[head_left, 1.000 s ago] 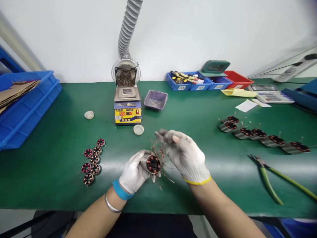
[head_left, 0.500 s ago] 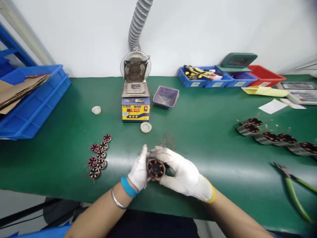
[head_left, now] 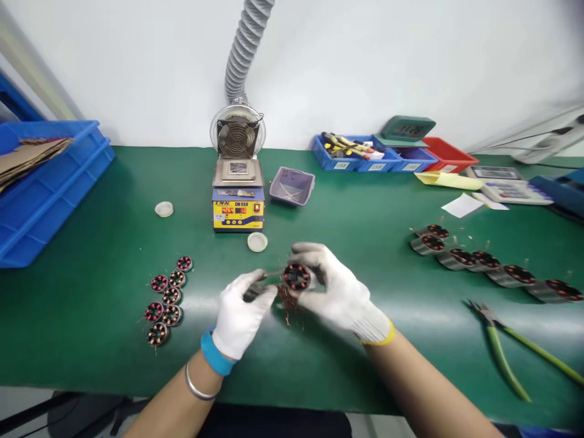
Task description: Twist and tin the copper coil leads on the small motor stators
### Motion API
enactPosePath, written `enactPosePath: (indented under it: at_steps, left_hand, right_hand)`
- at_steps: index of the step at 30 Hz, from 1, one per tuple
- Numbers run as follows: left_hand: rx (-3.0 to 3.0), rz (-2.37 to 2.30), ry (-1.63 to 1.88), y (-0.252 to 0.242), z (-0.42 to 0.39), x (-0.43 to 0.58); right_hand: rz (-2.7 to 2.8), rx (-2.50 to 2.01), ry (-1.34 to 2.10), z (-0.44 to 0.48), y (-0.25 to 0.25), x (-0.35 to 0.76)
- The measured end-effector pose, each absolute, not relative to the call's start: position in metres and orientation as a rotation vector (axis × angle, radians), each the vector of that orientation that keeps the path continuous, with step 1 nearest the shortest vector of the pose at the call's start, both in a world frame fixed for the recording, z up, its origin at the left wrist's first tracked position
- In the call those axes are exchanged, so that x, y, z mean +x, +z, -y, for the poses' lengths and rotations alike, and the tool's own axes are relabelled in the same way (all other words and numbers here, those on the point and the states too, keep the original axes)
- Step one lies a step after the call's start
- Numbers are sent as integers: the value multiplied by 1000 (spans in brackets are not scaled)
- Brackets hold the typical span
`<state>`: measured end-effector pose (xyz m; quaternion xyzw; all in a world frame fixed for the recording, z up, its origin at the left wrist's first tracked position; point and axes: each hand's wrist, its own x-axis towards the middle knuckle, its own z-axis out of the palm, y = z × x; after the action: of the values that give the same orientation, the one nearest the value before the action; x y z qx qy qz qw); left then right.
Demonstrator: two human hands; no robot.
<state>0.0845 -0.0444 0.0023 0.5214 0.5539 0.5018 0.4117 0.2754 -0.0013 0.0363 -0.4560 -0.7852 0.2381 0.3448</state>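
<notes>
My right hand (head_left: 331,292), in a white glove, is wrapped around a motor stator (head_left: 296,277) with copper windings, its round open end tilted toward me. To its left, my gloved left hand (head_left: 241,310) is closed in a pinch on a thin wire lead that runs to the stator; the fingertips are slightly blurred. Beneath the stator lies a tangle of copper wire scraps (head_left: 288,299), partly covered by it. Several short stators (head_left: 171,296) with red or copper-coloured windings stand in a cluster to the left. Taller silver stators (head_left: 456,259) form a row at the right.
A yellow-and-blue solder pot (head_left: 238,210) stands at the back, a fume hose (head_left: 249,48) above it. Near it are a purple tray (head_left: 292,187) and round white lids (head_left: 257,242). Green-handled pliers (head_left: 499,353) lie right. Blue bins (head_left: 335,159) and a large blue crate (head_left: 55,201) flank the back.
My left hand has moved away from the stator to the left and now pinches its lead. The right hand has raised the stator slightly away from me. The view has shifted right.
</notes>
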Motion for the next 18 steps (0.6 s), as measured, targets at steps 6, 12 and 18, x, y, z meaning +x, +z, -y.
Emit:
enactPosePath:
  at_steps: [6,12,18]
  left_hand:
    - [1603,-1566,920,-7,37,87]
    - [1674,-1517,893,-19,40,92]
    - [1695,-1476,850,-17,42,92]
  right_hand:
    - [2034,-1837,430,-59,35,244]
    - [2188,-1801,406,-78,24,232]
    - [2213,-1709,394,-77,24,236]
